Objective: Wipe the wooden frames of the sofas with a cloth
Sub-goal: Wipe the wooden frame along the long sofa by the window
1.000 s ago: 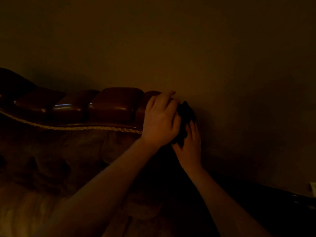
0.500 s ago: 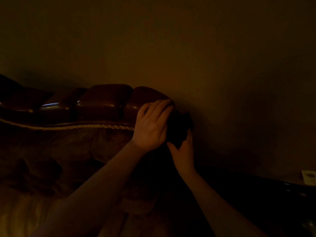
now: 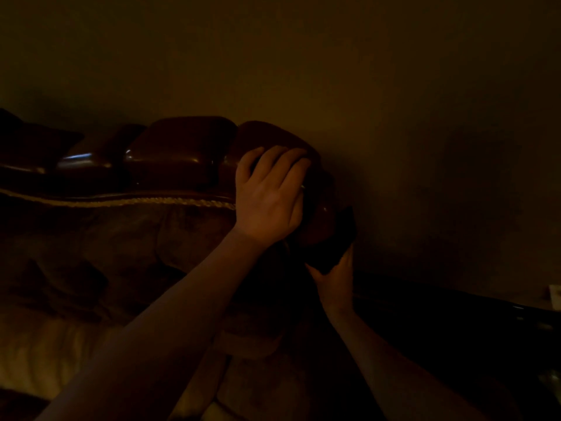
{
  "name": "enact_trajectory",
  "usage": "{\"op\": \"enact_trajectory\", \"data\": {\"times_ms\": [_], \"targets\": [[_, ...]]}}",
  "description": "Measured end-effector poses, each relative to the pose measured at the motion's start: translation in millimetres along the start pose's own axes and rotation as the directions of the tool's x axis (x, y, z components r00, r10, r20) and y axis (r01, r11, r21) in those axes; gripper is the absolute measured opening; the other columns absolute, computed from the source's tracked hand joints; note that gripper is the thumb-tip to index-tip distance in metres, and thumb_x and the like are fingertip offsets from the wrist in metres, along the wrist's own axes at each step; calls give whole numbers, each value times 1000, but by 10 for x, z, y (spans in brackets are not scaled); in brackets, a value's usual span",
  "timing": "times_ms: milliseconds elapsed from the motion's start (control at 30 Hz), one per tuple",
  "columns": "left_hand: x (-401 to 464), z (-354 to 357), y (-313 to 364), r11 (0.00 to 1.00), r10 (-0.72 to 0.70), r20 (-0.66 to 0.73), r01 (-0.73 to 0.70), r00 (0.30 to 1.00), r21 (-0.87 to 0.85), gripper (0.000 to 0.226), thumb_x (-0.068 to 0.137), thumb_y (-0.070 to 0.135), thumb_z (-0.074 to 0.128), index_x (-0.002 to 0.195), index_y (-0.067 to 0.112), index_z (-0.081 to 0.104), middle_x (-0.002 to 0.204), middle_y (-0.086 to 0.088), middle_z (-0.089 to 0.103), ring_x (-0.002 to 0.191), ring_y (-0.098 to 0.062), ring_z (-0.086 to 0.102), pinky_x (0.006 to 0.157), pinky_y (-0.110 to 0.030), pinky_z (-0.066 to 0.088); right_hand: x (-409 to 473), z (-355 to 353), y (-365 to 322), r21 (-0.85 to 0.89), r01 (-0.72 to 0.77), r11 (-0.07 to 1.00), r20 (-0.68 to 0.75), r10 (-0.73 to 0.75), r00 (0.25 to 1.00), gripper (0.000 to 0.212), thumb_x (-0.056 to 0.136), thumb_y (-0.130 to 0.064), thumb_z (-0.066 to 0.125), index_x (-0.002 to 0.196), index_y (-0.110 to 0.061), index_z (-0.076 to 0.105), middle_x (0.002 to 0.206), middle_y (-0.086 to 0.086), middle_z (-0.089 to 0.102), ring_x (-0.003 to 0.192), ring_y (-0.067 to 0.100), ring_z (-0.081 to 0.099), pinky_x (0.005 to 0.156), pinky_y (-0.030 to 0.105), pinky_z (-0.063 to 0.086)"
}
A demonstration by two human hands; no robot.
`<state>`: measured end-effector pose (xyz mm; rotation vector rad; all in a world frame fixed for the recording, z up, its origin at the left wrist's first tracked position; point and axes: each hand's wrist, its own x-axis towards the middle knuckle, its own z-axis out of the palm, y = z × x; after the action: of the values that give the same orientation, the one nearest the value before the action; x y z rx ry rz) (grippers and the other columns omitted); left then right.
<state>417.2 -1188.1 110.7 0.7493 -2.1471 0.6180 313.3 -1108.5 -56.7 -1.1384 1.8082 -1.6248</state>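
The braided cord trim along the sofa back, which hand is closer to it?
Left. The left hand rests on the wooden frame right at the braided cord trim's end; the right hand holds the dark cloth farther right, lower.

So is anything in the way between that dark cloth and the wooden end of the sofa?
Nothing visible. The right hand holds the dark cloth right against the rounded glossy brown wooden frame end, while the left hand rests on the frame above it.

I see the wooden frame [image 3: 182, 153] in dark glossy red-brown. The braided trim [image 3: 136, 202] under it is pale cream. The cloth [image 3: 340, 238] looks almost black, and the wall [image 3: 394, 86] is dull olive-brown.
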Motion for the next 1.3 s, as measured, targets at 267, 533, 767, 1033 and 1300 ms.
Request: {"op": "enact_trajectory", "data": {"times_ms": [267, 533, 767, 1033, 1300], "targets": [[-5, 26, 1, 1000, -1, -24, 2, 1000, 13, 33, 86, 24, 41, 100, 13, 69, 109, 1, 68, 105, -22, 58, 98, -39, 29, -73, 37, -575, 209, 85, 974, -142, -55, 988, 74, 78, -27, 75, 141, -20, 36, 138, -10, 45, 128, 1, 43, 108, 27, 37], [7, 3, 16, 1000, -1, -46, 0, 999, -17, 33, 88, 23, 41, 98, 11, 70, 112, -2, 68, 106, -24, 59, 97, -40, 30, 237, 119, -594, -168, 289, 943, -145, -313, 939, 87, 73, -45, 68, 141, -4, 32, 143, 16, 38, 135, 27, 33, 113, 43, 28], [-57, 96, 28, 994, 107, -68, -109, 992, -26, 34, 90, 16, 40, 102, 9, 71, 112, -3, 69, 113, -24, 58, 102, -45, 28, -144, 70, 237, 42, -108, 993, -14, 109, 994, 96, 69, -50, 76, 146, -37, 20, 148, -12, 31, 135, 6, 33, 109, 37, 34], [-115, 185, 55, 967, 252, -65, -250, 966, 41, 27, 87, 15, 53, 106, 10, 71, 110, -3, 70, 110, -23, 63, 102, -43, 28, -263, -14, 726, -176, -309, 935, 119, 332, 936, 91, 73, -47, 75, 146, -22, 28, 144, -1, 41, 131, 18, 42, 106, 44, 39], [-116, 167, 94, 959, 283, -8, -282, 959, 19, 23, 84, 16, 57, 100, 10, 72, 108, -4, 70, 108, -26, 63, 100, -47, 27, -156, 56, -59, 173, -35, 984, -118, 57, 991, 78, 75, -39, 77, 137, -41, 30, 135, -34, 38, 128, -8, 38, 101, 8, 31]]}}
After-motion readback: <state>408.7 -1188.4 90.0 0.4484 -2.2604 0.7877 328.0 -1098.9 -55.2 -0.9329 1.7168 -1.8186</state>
